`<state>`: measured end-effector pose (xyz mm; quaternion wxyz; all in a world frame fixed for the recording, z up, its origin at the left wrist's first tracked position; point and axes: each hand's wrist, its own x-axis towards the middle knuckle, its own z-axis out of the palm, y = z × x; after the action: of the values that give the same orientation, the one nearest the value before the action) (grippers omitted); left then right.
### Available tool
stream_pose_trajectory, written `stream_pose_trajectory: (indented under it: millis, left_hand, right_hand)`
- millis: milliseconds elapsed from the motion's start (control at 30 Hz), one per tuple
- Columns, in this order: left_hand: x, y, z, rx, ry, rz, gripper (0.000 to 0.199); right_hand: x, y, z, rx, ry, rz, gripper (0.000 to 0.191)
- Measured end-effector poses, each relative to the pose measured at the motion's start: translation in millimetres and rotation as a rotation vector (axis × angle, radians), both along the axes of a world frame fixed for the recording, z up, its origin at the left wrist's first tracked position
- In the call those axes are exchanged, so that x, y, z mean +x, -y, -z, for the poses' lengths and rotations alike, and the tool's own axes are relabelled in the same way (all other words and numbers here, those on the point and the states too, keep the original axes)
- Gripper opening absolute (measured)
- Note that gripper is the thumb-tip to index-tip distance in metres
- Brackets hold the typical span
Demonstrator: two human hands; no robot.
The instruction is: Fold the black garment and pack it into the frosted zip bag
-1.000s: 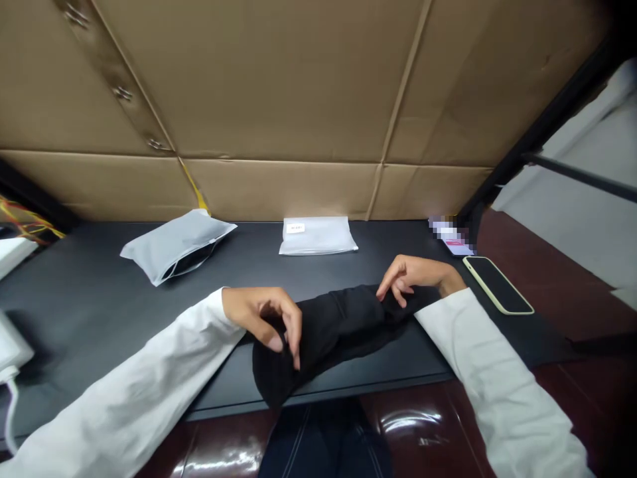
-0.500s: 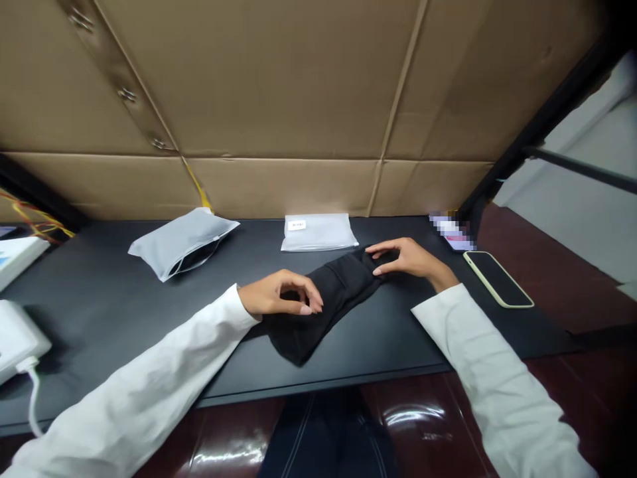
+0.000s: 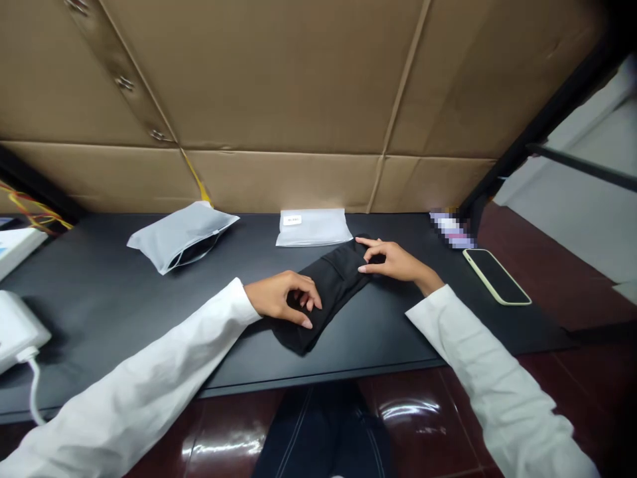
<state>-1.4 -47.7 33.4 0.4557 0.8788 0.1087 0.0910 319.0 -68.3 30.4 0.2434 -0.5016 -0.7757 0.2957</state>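
- Holding a folded black cloth (image 3: 328,295) with both bare hands, hands well apart, one at each end, no clamping together lol
- Left hand (image 3: 281,297): curled over the near end, fingertips pressing down on the fabric
- Right hand (image 3: 398,261): thumb and fingers pinching the far end, with a bit of fabric between them
- Between the two hands: that cloth, lying flat and diagonal on a black tabletop (image 3: 124,299)
- On both arms: long white sleeves (image 3: 149,372), reaching in from the bottom corners
- Farther out past the left hand: a puffy gray zip pouch (image 3: 182,236)
- Ahead of the gap between the hands: a frosted plastic bag (image 3: 312,227) with a small white label, just beyond the far end of the cloth
- Off to the right of the right hand: a phone (image 3: 496,276) in a pale case, face up, plus a pixelated item (image 3: 450,228), too blurred to tell what
- Way left of the left hand: a white device (image 3: 17,325) with a white cable (image 3: 34,392), and a white box (image 3: 14,249)
- Ahead of everything: a wall of taped cardboard sheets (image 3: 279,86)
- Below the hands: glossy dark red floor (image 3: 423,425) and dark trousers (image 3: 323,431)
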Motion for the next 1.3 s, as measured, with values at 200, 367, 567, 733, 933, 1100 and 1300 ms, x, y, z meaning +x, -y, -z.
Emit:
stream_pose_trajectory:
  millis: [200, 367, 567, 733, 933, 1100, 1300]
  left_hand:
    - [1, 0, -0.1, 0.033, 0.024, 0.050, 0.033]
    - [2, 0, 0.2, 0.023, 0.043, 0.073, 0.032]
    - [1, 1, 2.2, 0.010, 0.073, 0.028, 0.036]
    - [2, 2, 3.0, 0.011, 0.076, 0.038, 0.037]
    - [3, 2, 2.7, 0.024, 0.081, 0.042, 0.038]
    - [3, 1, 2.3, 0.037, 0.079, 0.045, 0.036]
    - [4, 4, 2.0, 0.167, 0.112, 0.006, 0.036]
  right_hand:
    - [8, -5, -2.4, -0.116, -0.103, -0.028, 0.031]
    - [11, -7, 0.4, -0.078, -0.054, -0.028, 0.030]
    - [12, -8, 2.9, -0.057, -0.044, -0.037, 0.026]
    - [12, -8, 2.6, -0.034, -0.032, -0.042, 0.023]
    - [9, -7, 2.9, -0.021, -0.017, -0.030, 0.021]
    - [9, -7, 4.2, -0.028, -0.019, -0.029, 0.019]
    - [10, -8, 4.2, -0.039, -0.024, -0.043, 0.022]
